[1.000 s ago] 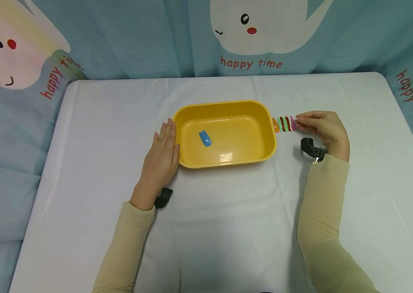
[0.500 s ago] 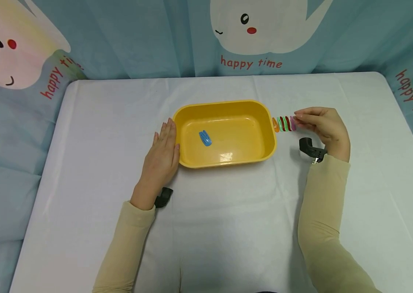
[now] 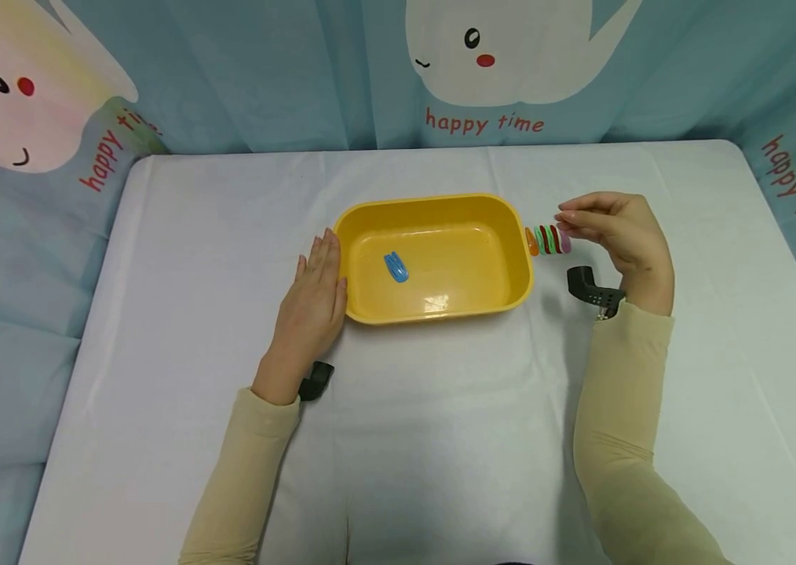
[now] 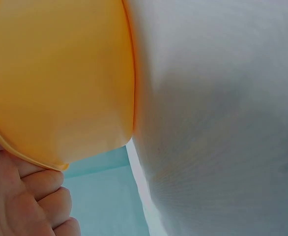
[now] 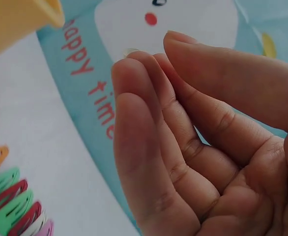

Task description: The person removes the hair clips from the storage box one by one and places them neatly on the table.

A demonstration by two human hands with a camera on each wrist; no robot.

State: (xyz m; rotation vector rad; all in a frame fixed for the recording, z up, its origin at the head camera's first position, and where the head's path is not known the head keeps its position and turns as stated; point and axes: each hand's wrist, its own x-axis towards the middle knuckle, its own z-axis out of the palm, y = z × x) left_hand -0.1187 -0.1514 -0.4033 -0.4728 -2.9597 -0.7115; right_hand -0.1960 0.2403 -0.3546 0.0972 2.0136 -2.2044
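Observation:
A yellow tray (image 3: 433, 306) stands on the white table, and two blue snap hair clips (image 3: 396, 267) appear to lie inside it. My left hand (image 3: 309, 302) rests with straight fingers against the tray's left wall, as the left wrist view also shows. Beyond the right rim lies a row of several hair clips (image 3: 549, 239) in orange, green, red, white and pink. Raised over the row's right end is my right hand (image 3: 617, 231), its fingers loosely bent. In the right wrist view nothing shows between its thumb (image 5: 222, 73) and fingers.
Black camera mounts sit on the left wrist (image 3: 316, 381) and the right wrist (image 3: 592, 290). White cloth covers the table (image 3: 440, 439). A blue curtain (image 3: 264, 78) with printed whales hangs along the table's back and sides.
My right hand has risen from the pink end of the row, shifting slightly left and toward the back. The left hand, the tray and the clips look unmoved.

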